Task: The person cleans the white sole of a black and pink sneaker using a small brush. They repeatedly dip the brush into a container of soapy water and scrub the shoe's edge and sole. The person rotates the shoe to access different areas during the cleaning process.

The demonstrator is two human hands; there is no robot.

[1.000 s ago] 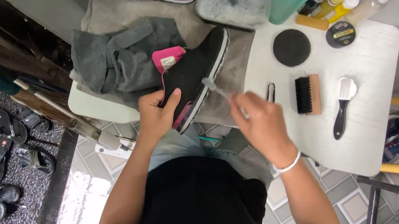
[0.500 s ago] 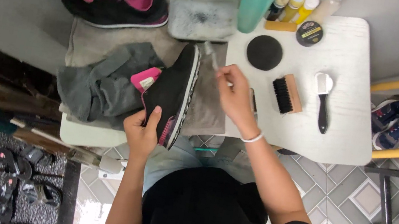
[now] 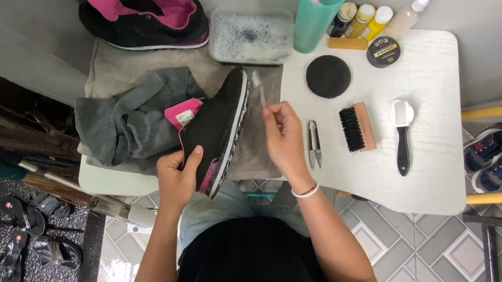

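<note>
A black shoe with pink lining (image 3: pixel 217 123) lies on its side on a grey towel (image 3: pixel 128 119), sole edge facing right. My left hand (image 3: pixel 178 173) grips its heel end. My right hand (image 3: pixel 285 136) holds a small clear-handled brush (image 3: pixel 260 89), whose head touches the white sole edge near the toe. The matching black and pink shoe (image 3: pixel 140 15) rests at the back left of the table.
On the white table (image 3: pixel 430 181) lie a foamy tray (image 3: pixel 250 36), a teal cup (image 3: pixel 320 12), small bottles (image 3: pixel 366 15), a round tin (image 3: pixel 384 51), a black disc (image 3: pixel 328 76), snips (image 3: pixel 314 144), a bristle brush (image 3: pixel 358 127) and a black-handled brush (image 3: pixel 403 136).
My right hand has drawn the small brush up along the sole edge towards the toe. The view has shifted downward, showing more of the table's back.
</note>
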